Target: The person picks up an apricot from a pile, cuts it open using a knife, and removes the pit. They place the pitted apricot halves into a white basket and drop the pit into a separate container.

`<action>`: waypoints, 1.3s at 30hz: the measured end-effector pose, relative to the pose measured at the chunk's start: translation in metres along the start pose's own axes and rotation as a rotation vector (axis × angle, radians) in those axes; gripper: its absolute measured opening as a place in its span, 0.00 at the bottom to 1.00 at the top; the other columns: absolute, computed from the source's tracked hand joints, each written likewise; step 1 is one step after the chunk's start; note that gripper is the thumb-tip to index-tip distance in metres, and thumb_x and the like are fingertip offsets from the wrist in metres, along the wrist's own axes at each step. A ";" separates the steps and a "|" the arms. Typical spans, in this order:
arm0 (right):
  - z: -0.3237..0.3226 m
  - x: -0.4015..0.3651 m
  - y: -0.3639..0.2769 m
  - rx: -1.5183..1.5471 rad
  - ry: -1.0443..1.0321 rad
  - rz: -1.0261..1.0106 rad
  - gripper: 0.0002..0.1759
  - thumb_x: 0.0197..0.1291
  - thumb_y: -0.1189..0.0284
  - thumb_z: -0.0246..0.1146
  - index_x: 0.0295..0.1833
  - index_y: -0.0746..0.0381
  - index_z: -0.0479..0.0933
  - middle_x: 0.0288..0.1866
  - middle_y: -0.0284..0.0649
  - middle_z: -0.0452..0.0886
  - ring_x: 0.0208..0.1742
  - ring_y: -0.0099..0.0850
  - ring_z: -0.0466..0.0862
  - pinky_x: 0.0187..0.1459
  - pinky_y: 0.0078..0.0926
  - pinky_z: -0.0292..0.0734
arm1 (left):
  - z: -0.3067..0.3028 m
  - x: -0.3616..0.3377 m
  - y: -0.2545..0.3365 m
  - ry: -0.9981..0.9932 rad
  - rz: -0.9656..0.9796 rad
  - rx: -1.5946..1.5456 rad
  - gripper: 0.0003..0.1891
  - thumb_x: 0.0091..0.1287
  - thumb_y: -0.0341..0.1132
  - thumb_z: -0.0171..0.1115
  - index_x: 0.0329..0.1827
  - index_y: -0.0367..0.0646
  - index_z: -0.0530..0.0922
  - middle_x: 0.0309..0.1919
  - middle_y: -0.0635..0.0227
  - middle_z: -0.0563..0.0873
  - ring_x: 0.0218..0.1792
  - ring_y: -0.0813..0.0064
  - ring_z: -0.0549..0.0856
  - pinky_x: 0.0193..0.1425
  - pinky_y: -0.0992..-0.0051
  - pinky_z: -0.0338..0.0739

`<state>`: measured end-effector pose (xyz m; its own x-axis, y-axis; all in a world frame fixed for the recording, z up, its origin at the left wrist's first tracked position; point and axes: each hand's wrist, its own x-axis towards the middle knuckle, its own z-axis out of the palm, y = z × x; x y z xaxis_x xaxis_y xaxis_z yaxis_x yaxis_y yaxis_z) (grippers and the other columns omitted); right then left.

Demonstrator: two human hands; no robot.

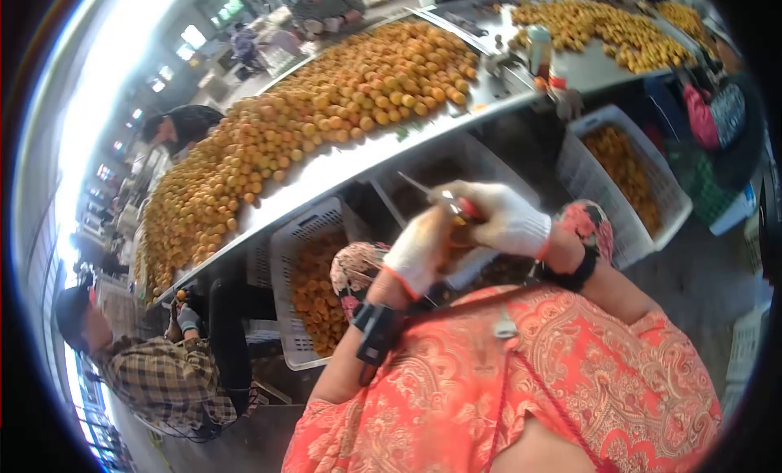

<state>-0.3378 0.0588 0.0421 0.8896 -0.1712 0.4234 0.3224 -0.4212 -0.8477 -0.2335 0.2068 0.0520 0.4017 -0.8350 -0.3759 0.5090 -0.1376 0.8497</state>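
My right hand (509,216), in a white glove, is closed around a knife with a red handle (467,208). Its thin blade (415,182) points up and to the left. Close against it, my left hand (419,249), in a stained white glove, has its fingers curled around an apricot (458,235), mostly hidden between the two hands. Both hands are above my lap, in front of the metal table. Below and beyond them, a pale crate (497,159) stands partly under the table edge.
Heaped apricots (326,98) cover much of the metal table (326,167). White crates with cut orange fruit stand at left (303,363) and right (680,196). A person in a checked shirt (167,375) sits at left, another person (729,114) at right. A bottle (538,49) stands on the table.
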 end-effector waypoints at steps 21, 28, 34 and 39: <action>-0.022 0.004 0.011 -0.338 0.499 -0.014 0.08 0.59 0.73 0.67 0.39 0.66 0.79 0.28 0.49 0.83 0.26 0.35 0.83 0.32 0.32 0.80 | -0.024 -0.029 0.018 -0.131 0.316 -0.156 0.25 0.71 0.37 0.57 0.68 0.33 0.70 0.48 0.49 0.82 0.37 0.78 0.81 0.26 0.87 0.72; -0.075 -0.011 0.031 -0.546 0.560 0.198 0.10 0.61 0.70 0.66 0.44 0.66 0.83 0.32 0.46 0.86 0.33 0.31 0.86 0.40 0.30 0.81 | -0.058 -0.022 0.019 -0.300 0.353 -0.337 0.29 0.69 0.34 0.59 0.72 0.31 0.66 0.57 0.42 0.78 0.45 0.67 0.80 0.35 0.80 0.77; -0.045 0.007 0.040 -0.319 0.510 0.169 0.11 0.61 0.70 0.66 0.43 0.66 0.83 0.33 0.48 0.86 0.34 0.31 0.86 0.41 0.29 0.80 | -0.074 -0.009 0.020 -0.257 0.353 -0.350 0.29 0.69 0.34 0.58 0.72 0.30 0.67 0.60 0.40 0.76 0.47 0.61 0.80 0.38 0.75 0.81; -0.034 0.013 0.079 -0.632 0.403 0.221 0.27 0.58 0.59 0.72 0.55 0.68 0.77 0.41 0.59 0.85 0.46 0.54 0.86 0.48 0.43 0.81 | -0.113 -0.031 0.031 -0.026 0.400 -0.209 0.25 0.69 0.32 0.60 0.68 0.30 0.70 0.55 0.47 0.81 0.45 0.66 0.81 0.37 0.78 0.81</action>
<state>-0.3116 -0.0066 -0.0084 0.6867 -0.5698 0.4515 -0.2019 -0.7461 -0.6345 -0.1437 0.2888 0.0483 0.5806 -0.8139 -0.0213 0.4611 0.3071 0.8325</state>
